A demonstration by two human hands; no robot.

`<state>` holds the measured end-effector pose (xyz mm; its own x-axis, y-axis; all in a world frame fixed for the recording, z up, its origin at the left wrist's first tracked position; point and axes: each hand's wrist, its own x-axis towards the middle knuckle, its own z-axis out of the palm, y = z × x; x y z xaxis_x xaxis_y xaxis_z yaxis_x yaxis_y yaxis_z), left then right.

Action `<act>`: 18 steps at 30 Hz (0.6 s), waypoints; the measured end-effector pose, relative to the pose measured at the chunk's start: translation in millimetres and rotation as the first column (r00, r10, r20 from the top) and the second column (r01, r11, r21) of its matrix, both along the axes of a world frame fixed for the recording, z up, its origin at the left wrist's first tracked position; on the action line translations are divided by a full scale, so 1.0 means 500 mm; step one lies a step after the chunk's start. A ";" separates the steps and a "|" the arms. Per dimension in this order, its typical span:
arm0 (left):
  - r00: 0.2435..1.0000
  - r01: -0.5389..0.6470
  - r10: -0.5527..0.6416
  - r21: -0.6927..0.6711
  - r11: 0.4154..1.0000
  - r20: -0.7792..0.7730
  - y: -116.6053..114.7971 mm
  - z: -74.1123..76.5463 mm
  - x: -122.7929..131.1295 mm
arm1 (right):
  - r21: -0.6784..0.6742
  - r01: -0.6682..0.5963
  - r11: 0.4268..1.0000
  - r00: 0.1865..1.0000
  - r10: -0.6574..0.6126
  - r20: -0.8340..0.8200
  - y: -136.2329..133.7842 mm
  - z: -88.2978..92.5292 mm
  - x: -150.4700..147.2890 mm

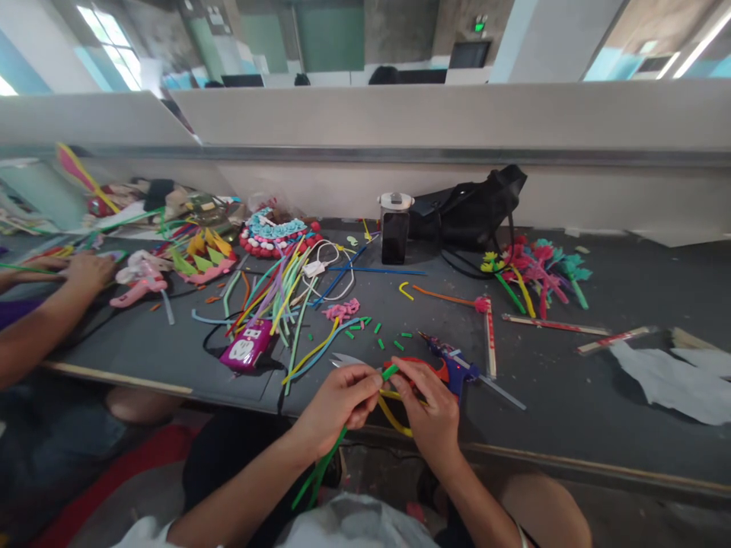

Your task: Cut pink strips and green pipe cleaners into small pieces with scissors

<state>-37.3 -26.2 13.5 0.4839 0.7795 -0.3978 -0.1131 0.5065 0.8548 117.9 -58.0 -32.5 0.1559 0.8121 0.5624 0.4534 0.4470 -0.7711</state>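
My left hand (343, 397) is closed round green pipe cleaners (323, 466), whose long ends hang below the fist past the table edge. The fingertips of my right hand (429, 407) pinch the short top end, close beside the left thumb. Under my hands lie scissors (346, 359) with red-orange handles, partly hidden. A yellow pipe cleaner (394, 417) curves below my right fingers. Just right of that hand rests a blue glue gun (458, 373) with a clear glue stick. Short green cut pieces (381, 344) are scattered beyond the scissors.
Loose coloured pipe cleaners (288, 285) and a purple pouch-like item (247, 346) lie left. Behind stand a phone (394, 237), a cup (395, 201) and a black bag (474, 205). Fuzzy flowers (537, 266) sit right. A co-worker's arm (54, 320) reaches in at far left.
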 end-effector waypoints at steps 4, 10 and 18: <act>0.999 0.026 -0.026 0.001 1.000 -0.025 -0.002 -0.003 0.003 | 0.033 0.002 0.999 1.000 -0.003 0.025 0.000 0.005 -0.001; 1.000 -0.001 0.001 0.017 1.000 -0.023 -0.003 -0.001 -0.001 | -0.014 -0.007 1.000 0.996 0.008 0.090 0.002 0.002 0.002; 0.984 -0.172 0.176 0.096 0.980 -0.033 0.017 0.002 -0.050 | -0.249 0.050 0.967 0.838 0.095 0.537 -0.033 -0.002 0.033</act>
